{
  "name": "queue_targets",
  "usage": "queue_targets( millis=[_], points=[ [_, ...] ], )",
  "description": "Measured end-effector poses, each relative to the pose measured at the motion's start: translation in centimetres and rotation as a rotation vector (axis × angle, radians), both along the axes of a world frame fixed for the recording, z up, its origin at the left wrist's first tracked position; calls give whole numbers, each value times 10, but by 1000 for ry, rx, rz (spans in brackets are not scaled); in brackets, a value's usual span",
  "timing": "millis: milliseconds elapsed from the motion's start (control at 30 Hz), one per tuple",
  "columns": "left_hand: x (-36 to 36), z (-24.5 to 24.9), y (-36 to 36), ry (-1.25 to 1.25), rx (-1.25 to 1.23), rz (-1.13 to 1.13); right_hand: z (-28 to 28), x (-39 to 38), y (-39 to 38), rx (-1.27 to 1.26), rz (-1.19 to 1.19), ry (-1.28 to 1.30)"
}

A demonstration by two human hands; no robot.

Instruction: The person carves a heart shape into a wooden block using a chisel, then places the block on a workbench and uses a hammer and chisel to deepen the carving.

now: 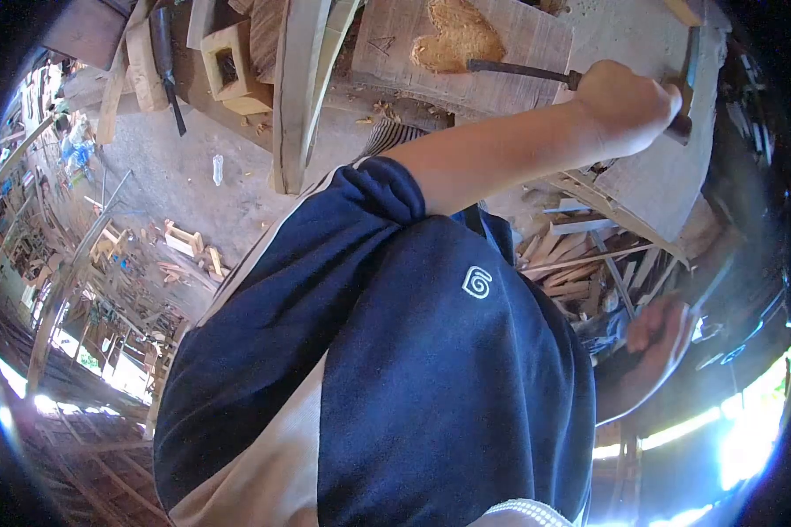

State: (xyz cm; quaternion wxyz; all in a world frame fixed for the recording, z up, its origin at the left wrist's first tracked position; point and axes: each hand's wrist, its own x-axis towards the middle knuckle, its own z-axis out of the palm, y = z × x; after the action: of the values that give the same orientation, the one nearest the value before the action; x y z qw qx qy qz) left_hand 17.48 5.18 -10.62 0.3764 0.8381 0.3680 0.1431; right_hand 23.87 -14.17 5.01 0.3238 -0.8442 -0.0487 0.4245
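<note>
My left hand point(628, 107), at the end of an arm stretched across to the right, is closed around the handle of a chisel point(523, 69). The blade reaches the lower edge of a rough, heart-shaped carved patch point(457, 37) in a wooden board point(536, 53). At the lower right is my right hand point(659, 338), raised and blurred by motion. Its fingers look curled round something long and pale that is too smeared to identify.
Another chisel-like tool point(164, 66) lies at the upper left, near a hollow wooden block point(235, 68). Long boards point(294, 97) stand close to my body. Scrap wood point(580, 272) is heaped under the bench point(668, 189), and more wood pieces point(185, 241) litter the floor.
</note>
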Motion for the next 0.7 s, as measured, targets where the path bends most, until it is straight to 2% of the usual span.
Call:
queue_targets(
  millis=[200, 500, 700],
  points=[
    [-5, 2, 3, -77, 40, 55, -6, 3, 7, -19, 6, 2],
    [-7, -3, 5, -38, -17, -21, -15, 12, 8, -51, 11, -7],
    [-10, -14, 2, 13, 26, 34, -21, 21, 10, -74, 17, -27]
  ],
)
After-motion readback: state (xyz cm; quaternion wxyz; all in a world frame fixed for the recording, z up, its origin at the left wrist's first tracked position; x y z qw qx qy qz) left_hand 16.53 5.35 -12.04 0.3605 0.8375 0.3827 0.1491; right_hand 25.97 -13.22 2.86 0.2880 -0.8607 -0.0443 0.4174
